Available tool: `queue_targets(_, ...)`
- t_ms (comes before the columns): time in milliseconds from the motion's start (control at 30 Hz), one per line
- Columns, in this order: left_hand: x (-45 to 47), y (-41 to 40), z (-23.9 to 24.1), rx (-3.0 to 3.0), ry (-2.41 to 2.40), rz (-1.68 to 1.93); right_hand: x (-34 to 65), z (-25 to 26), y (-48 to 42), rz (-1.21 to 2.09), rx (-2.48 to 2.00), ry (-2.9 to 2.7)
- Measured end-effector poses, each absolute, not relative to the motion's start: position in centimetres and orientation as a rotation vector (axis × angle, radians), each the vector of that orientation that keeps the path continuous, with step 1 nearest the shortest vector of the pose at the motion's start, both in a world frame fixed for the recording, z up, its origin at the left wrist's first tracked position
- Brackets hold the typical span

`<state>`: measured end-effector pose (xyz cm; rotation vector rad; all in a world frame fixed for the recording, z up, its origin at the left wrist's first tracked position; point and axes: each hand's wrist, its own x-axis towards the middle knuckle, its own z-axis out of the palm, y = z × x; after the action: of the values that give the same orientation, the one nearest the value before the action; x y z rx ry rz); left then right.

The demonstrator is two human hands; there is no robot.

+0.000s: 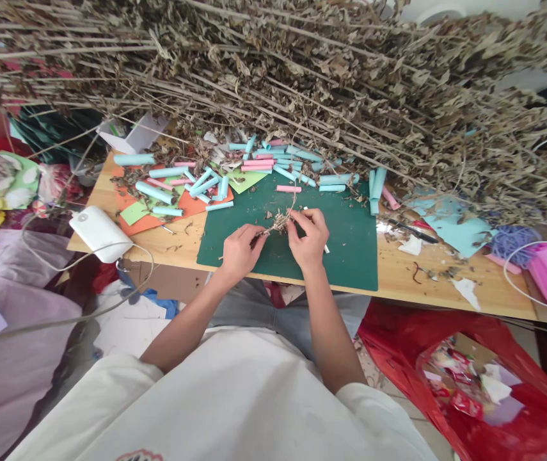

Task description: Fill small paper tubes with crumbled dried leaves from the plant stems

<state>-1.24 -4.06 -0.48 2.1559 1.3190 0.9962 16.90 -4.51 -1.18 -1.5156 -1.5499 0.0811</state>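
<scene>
A small dried plant sprig (pixel 280 221) is held between my two hands over the dark green cutting mat (pixel 350 256). My left hand (pixel 241 250) pinches its left end between thumb and fingers. On the other side, the fingertips of my right hand (pixel 309 235) are closed on the sprig near its thin upward-bending stem. Bits of dry leaf lie on the mat around it. Just beyond my hands is a short pink paper roll (pixel 288 189). A thin white strip, partly hidden, shows beside my right hand.
Dried branches (pixel 273 77) spread across the back. Many blue paper rolls (pixel 201 182) lie on orange and green paper. A white power bank (pixel 101 234) with a cable sits left. At right are a black pen (pixel 412 232), blue yarn (pixel 513 245) and a red rubbish bag (pixel 398 339).
</scene>
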Motion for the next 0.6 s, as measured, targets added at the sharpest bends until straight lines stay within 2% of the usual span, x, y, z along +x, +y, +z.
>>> queue_targets(433,-1.3,-4.2,0.6,2.098,1.32,1.019,17.0,-1.3,-4.6,0.009,-1.6,-1.563)
queue_targets(600,-0.7,-3.6,3.2,1.59,1.302,0.902,16.8,-0.2,-5.2,0.121,-1.459,-1.62)
